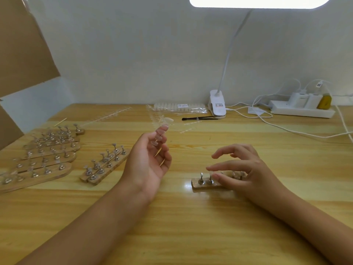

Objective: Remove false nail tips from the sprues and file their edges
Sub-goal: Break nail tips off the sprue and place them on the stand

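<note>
We reach for the wooden stand, both hands empty
Our left hand (150, 159) hangs relaxed, gripping nothing. Our right hand (238, 169) spreads straight fingers over 1 wooden stand (202, 185), probably to steady it. The sprues (114, 114) of nail tips lie far back on the surface (191, 226).

Long clear plastic sprue strips (112, 114) carrying translucent false nail tips (169, 121) are lying flat far back on the wooden table (191, 226), beside a clear bag of white tips (179, 108).
</note>
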A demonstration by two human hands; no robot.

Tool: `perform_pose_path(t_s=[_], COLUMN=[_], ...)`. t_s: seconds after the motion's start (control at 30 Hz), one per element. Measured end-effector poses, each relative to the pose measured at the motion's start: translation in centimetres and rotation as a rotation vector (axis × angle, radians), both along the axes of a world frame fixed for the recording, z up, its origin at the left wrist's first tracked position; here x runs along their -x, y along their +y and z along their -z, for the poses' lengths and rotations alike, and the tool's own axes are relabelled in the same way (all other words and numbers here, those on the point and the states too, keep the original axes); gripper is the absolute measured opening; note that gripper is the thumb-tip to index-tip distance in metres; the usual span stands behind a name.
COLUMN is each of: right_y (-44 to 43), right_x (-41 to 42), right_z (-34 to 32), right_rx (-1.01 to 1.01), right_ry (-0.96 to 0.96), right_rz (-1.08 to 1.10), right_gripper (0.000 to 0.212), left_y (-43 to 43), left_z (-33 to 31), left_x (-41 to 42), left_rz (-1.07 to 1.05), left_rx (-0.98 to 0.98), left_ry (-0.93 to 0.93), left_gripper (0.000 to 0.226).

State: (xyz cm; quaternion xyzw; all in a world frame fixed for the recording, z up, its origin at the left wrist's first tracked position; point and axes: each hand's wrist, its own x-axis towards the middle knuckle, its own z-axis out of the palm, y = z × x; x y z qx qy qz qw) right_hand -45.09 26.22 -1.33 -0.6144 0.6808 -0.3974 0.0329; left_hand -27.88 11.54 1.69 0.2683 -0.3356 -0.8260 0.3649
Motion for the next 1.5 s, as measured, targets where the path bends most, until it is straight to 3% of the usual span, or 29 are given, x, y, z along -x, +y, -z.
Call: perform_pose_path(t_s=[0.47,0.63,0.8,0.9,1.17,1.5], right_y=[0.1,0.0,0.2,0.2,0.2,0.3], right_x=[-0.4,-0.6,-0.7,-0.7,-0.6,-0.7], right_z=[-0.1,-0.2,-0.1,0.0,0.0,-0.1], right_rx=[-0.029,-0.029,-0.037,-0.026,-0.018,0.005], right_ry=[0.076,0.119,0.117,0.123,0.158,0.207], right_rz=[-0.017,-0.01,0.001,-0.001,-0.025,-0.019], right_gripper=[0.03,0.016,0.015,0.016,0.025,0.016], left_y=[0.0,0.3,0.5,0.5,1.0,0.8], left_z=[0.2,0.2,0.0,0.1,1.2,1.5], left_x=[0.2,0.2,0.3,0.3,0.3,0.5], left_rz=[0.034,0.08,0.13,0.142,0.288,0.298], left_rx=[-0.023,0.003,0.039,0.106,0.522,0.458], left_ry=[-0.041,-0.021,0.008,-0.007,-0.253,-0.292], left_gripper=[0.026,0.024,0.023,0.019,0.018,0.018])
